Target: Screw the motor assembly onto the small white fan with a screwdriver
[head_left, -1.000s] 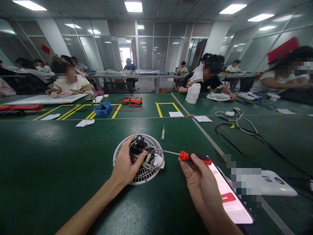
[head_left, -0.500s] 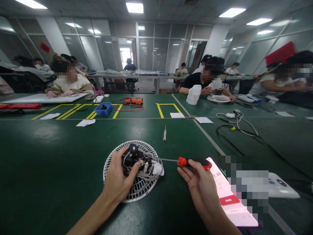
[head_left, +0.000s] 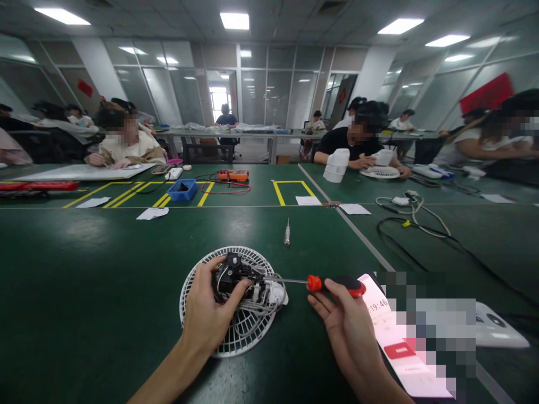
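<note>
A round white fan grille (head_left: 246, 339) lies on the green table, with a black fan motor assembly (head_left: 229, 273) and coiled grey wires on top of it. My left hand (head_left: 206, 306) grips the motor from the left, its thumb over the near side. In my right hand (head_left: 347, 311) is a screwdriver (head_left: 314, 283) with a red and black handle, held level. Its shaft points left and reaches in among the motor's parts, where the tip is hidden. A white plastic piece (head_left: 278, 294) sits at the motor's right end.
A small clear-handled screwdriver (head_left: 287, 233) lies beyond the grille. A lit phone (head_left: 406, 359) is beside my right forearm. Farther off are a blue bin (head_left: 182, 191), an orange multimeter (head_left: 233, 175), loose cables (head_left: 415, 224) and a co-worker (head_left: 357, 137) across the table.
The view has shifted slightly, so everything sits a little lower and to the right. Both hands keep their holds, and the screwdriver stays among the motor's parts.
</note>
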Action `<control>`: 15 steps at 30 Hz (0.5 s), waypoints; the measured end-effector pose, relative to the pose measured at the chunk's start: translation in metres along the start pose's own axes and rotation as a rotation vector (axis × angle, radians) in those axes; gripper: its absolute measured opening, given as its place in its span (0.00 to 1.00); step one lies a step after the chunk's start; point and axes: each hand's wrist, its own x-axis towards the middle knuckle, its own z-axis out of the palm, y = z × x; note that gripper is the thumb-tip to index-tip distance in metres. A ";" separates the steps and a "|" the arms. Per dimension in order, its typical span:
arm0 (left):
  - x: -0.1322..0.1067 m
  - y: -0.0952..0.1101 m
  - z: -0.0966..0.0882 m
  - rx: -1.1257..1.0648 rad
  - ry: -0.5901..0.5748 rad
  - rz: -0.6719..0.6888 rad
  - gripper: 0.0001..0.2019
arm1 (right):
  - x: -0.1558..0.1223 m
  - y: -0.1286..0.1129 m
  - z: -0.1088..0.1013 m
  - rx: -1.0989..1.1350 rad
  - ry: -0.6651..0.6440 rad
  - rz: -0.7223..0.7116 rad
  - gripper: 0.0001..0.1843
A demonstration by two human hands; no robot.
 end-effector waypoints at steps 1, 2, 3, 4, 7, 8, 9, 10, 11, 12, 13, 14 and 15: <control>0.000 0.000 0.000 -0.006 0.002 -0.010 0.29 | 0.000 0.000 0.000 -0.005 -0.002 0.007 0.24; -0.001 0.000 0.000 -0.011 0.005 -0.017 0.30 | -0.001 0.000 0.000 -0.011 -0.002 0.013 0.24; -0.001 0.000 0.001 -0.014 0.006 -0.022 0.30 | -0.002 0.001 0.001 -0.013 0.000 0.016 0.24; -0.001 0.000 0.001 -0.015 0.006 -0.025 0.31 | -0.002 0.001 0.001 -0.011 0.001 0.014 0.24; -0.001 0.000 0.001 0.007 0.003 -0.029 0.34 | -0.002 0.002 0.001 0.007 -0.001 0.000 0.25; -0.001 0.000 0.001 0.019 0.001 -0.029 0.36 | -0.001 0.003 0.001 0.009 -0.002 -0.001 0.25; -0.001 0.000 0.001 0.030 -0.001 -0.028 0.36 | -0.001 0.004 0.000 0.003 -0.002 0.003 0.25; -0.001 0.000 0.001 0.039 -0.001 -0.024 0.37 | 0.000 0.004 0.000 -0.004 -0.001 0.009 0.24; -0.002 0.000 0.001 0.044 -0.002 -0.020 0.37 | 0.000 0.004 -0.001 -0.010 0.002 0.013 0.24; -0.002 0.000 0.001 0.047 0.000 -0.018 0.37 | 0.000 0.005 -0.001 -0.013 0.006 0.017 0.24; -0.002 0.000 0.002 0.047 0.004 -0.016 0.37 | 0.000 0.005 -0.002 -0.009 0.007 0.021 0.23; -0.002 0.000 0.002 0.045 0.011 -0.016 0.37 | 0.000 0.004 -0.002 0.001 0.004 0.023 0.21; -0.002 0.000 0.002 0.041 0.016 -0.015 0.37 | 0.000 0.004 -0.003 0.016 -0.005 0.022 0.19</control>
